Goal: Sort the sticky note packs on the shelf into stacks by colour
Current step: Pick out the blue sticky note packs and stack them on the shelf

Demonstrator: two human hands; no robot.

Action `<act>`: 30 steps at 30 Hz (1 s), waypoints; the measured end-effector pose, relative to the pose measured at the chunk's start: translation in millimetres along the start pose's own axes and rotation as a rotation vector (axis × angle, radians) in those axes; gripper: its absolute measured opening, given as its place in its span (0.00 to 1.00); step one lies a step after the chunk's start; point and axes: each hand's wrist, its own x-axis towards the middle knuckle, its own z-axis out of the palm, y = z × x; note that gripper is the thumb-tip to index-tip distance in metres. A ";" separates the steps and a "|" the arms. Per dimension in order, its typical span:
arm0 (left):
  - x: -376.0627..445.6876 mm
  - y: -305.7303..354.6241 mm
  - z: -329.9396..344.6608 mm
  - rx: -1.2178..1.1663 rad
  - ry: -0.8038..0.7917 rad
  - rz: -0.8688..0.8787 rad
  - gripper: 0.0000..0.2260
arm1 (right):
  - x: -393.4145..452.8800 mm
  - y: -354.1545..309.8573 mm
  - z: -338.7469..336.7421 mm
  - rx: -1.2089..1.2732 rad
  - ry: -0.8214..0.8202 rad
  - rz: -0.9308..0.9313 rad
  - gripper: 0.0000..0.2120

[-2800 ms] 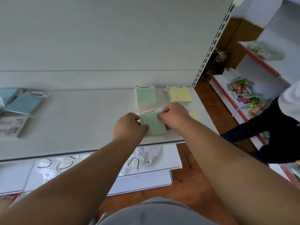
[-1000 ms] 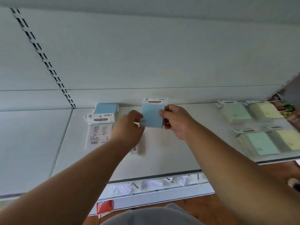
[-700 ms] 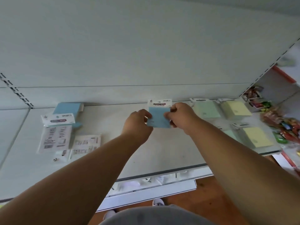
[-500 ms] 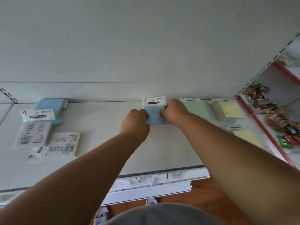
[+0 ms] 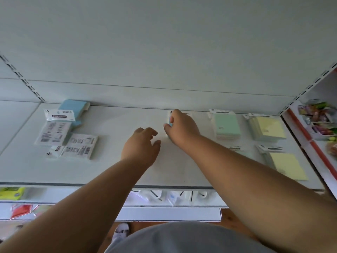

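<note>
Under the right hand (image 5: 182, 128), near the back of the white shelf (image 5: 116, 167), lies a blue sticky note pack (image 5: 170, 121), almost wholly hidden: only a sliver of blue and part of its white header card show past the knuckles. The fingers curl down over it, but whether they pinch it or merely rest on it cannot be told. The left hand (image 5: 141, 145) hangs just beside it, nearer the shelf's front edge, fingers loosely spread and holding nothing, apart from the pack.

Just right of the covered pack sits a green stack (image 5: 227, 126), and beyond that a yellow stack (image 5: 269, 128), both against the back. A second yellow pack (image 5: 286, 165) lies nearer the front edge; between it and the right forearm a further pack is mostly hidden, its colour hard to make out.

Well to the left, a blue stack (image 5: 73, 106) sits at the back corner, partly covered by a pack with a white "STICKY NOTE" header (image 5: 59, 115). Two more packs (image 5: 78, 147) lie face down there, showing barcode labels, their colours unreadable and the print blurred
</note>
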 end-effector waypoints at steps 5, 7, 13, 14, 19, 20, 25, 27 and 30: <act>-2.0 -44.4 -46.2 0.000 0.084 -0.061 0.12 | -0.2 -58.9 30.7 0.101 -0.030 -0.104 0.06; -1.6 -71.6 -67.0 0.003 0.130 -0.112 0.11 | -0.4 -88.7 45.9 0.142 -0.061 -0.132 0.06; 5.9 -164.6 -128.1 0.123 0.280 -0.192 0.14 | 8.4 -184.9 102.6 0.221 -0.183 -0.145 0.05; 8.6 -176.9 -136.0 0.150 0.275 -0.225 0.16 | 10.9 -198.1 111.2 0.216 -0.202 -0.138 0.05; 18.1 -212.9 -148.5 0.153 0.084 -0.286 0.23 | 16.4 -240.6 136.4 0.131 -0.298 -0.031 0.09; 18.8 -215.3 -148.7 0.133 0.075 -0.266 0.24 | 16.1 -244.9 137.9 0.195 -0.291 0.005 0.11; 25.9 -213.8 -161.7 -0.092 0.143 -0.234 0.17 | 11.8 -249.5 134.0 0.736 -0.224 0.158 0.13; 26.8 -206.0 -169.9 -0.174 0.213 -0.247 0.11 | 10.4 -249.5 126.1 0.921 -0.228 0.192 0.13; 25.6 -194.0 -179.3 -0.298 0.385 -0.258 0.14 | 8.2 -246.9 115.7 0.976 -0.130 0.248 0.10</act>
